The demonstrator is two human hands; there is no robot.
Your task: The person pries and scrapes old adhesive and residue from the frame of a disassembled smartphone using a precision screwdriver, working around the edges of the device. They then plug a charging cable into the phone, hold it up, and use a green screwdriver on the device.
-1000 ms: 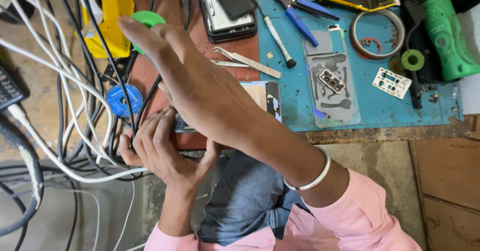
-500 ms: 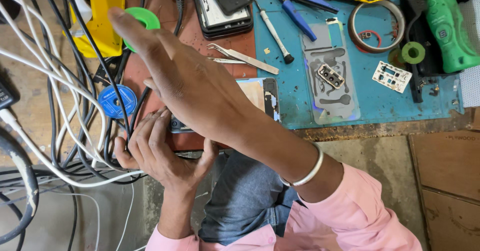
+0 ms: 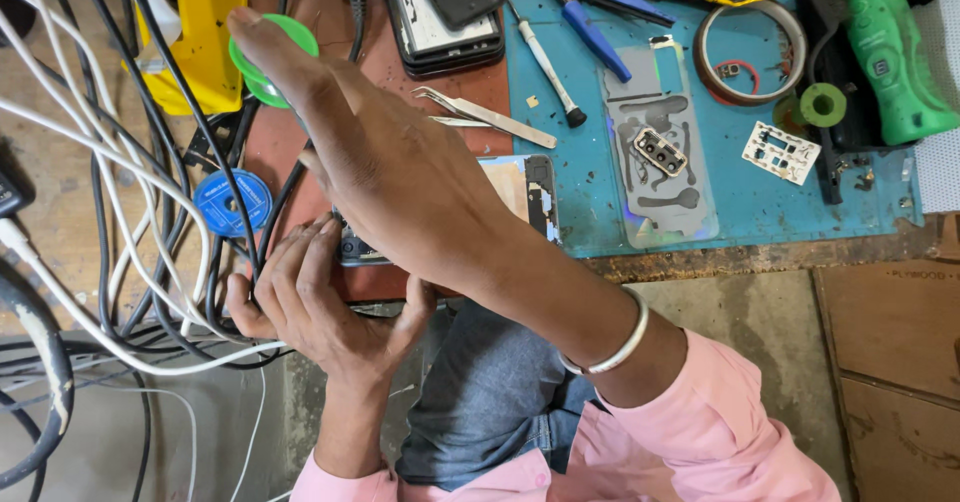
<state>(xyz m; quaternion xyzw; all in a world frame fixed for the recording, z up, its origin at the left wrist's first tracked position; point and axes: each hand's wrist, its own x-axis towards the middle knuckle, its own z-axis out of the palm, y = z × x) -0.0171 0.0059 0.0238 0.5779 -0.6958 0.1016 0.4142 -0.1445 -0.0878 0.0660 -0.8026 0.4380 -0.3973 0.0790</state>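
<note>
Now right hand (image 3: pixel 400 162) nearer green tin (image 3: pixel 268 57).

Matt blue rubbery mat (image 3: pixel 600 212), shiny metal tweezers (image 3: pixel 485 117), glossy green plastic tub (image 3: pixel 290 37).

Worn wooden bench (image 3: pixel 60 192) seen from above. A blue mat (image 3: pixel 600 212) and a reddish mat (image 3: pixel 400 72) lay on it, beside tangled black and white cables (image 3: pixel 120 212), a blue round tin (image 3: pixel 232 202) and a yellow tool (image 3: pixel 205 32).
</note>
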